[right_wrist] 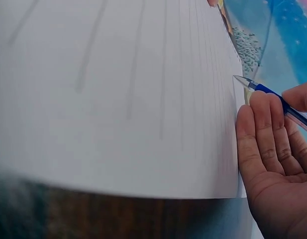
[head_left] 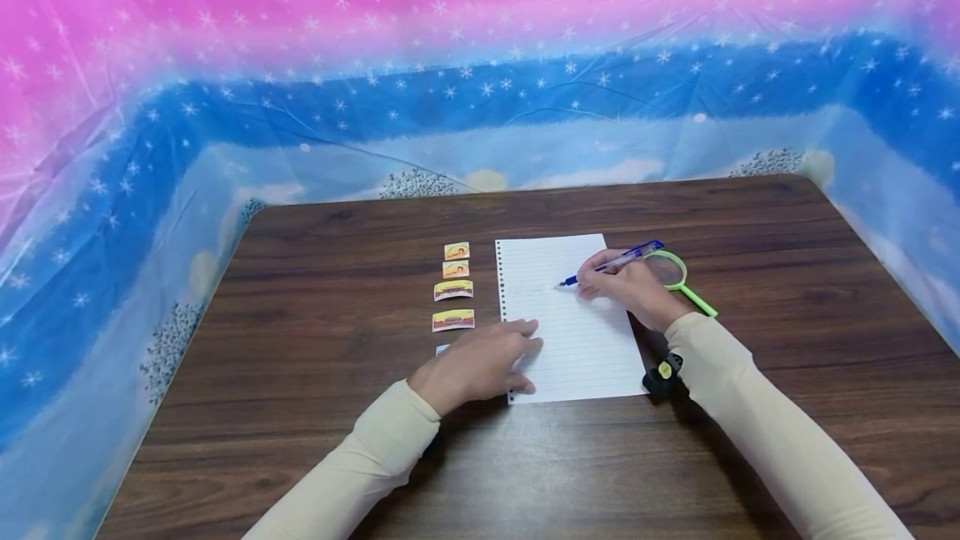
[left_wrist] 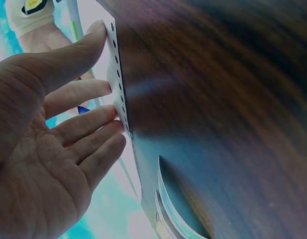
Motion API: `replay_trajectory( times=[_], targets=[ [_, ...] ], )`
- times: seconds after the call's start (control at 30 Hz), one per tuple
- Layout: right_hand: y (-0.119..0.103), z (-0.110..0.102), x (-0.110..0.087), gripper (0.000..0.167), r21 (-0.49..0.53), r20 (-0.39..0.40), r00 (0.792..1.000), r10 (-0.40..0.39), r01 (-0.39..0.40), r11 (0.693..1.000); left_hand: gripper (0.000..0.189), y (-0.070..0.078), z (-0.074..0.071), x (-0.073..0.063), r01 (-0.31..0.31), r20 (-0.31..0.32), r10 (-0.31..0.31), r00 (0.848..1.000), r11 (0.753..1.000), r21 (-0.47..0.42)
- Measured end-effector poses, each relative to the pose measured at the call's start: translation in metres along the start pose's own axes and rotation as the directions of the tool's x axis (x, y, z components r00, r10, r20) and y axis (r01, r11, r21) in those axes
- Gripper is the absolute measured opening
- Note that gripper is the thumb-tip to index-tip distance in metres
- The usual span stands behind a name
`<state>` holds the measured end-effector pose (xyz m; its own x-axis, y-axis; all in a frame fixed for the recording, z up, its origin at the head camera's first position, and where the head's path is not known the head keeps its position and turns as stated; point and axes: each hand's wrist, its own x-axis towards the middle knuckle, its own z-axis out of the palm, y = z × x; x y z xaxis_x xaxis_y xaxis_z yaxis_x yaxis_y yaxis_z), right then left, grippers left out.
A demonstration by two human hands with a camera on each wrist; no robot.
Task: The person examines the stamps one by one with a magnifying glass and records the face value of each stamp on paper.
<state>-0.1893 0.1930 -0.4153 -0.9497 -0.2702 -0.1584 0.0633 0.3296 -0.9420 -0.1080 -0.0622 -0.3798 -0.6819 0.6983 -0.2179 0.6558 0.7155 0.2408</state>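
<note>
A sheet of lined paper [head_left: 573, 348] with punched holes along its left edge lies on the table. My right hand [head_left: 626, 290] pinches a blue pen [head_left: 637, 250], its tip at the paper beside some faint writing [head_left: 528, 289]. In the right wrist view the pen [right_wrist: 260, 88] sits between thumb and fingers, with the hand's side resting against the sheet [right_wrist: 118, 134]. My left hand [head_left: 480, 363] rests its spread fingertips on the paper's lower left edge. The left wrist view shows that hand [left_wrist: 58, 129] with nothing in its palm.
Several small yellow and red printed cards, among them one card [head_left: 453, 321], stand in a column left of the paper; another is partly hidden by the left hand. A green magnifying glass [head_left: 697, 300] lies right of the sheet on the dark wooden table [head_left: 337, 290]. Patterned cloth [head_left: 450, 98] hangs behind.
</note>
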Motion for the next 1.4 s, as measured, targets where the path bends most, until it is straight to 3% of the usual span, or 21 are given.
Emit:
replay_trajectory(
  times=[0.57, 0.9, 1.2, 1.4],
  targets=[
    [-0.0026, 0.0009, 0.0001, 0.027, 0.017, 0.012, 1.000, -0.018, 0.018, 1.000, 0.050, 0.0002, -0.0008, -0.0003, 0.004, 0.003, -0.004, 1.000, 1.000, -0.001],
    [0.0019, 0.0018, 0.0011, 0.033, 0.044, -0.015, 1.000, 0.023, -0.022, 0.999, 0.051, 0.0008, -0.0001, -0.0015, 0.003, 0.004, -0.003, 1.000, 1.000, -0.005],
    [-0.0001, 0.0035, 0.0006, 0.025, 0.117, -0.015, 1.000, -0.017, 0.019, 0.993, 0.043, 0.0002, 0.0002, 0.0000, -0.007, -0.015, 0.007, 1.000, 1.000, -0.006],
    [-0.0023, 0.0047, 0.0014, 0.020, 0.100, -0.027, 1.000, 0.000, 0.003, 0.995, 0.044, 0.0006, -0.0008, -0.0005, -0.007, -0.009, 0.007, 1.000, 1.000, -0.014]
  ],
)
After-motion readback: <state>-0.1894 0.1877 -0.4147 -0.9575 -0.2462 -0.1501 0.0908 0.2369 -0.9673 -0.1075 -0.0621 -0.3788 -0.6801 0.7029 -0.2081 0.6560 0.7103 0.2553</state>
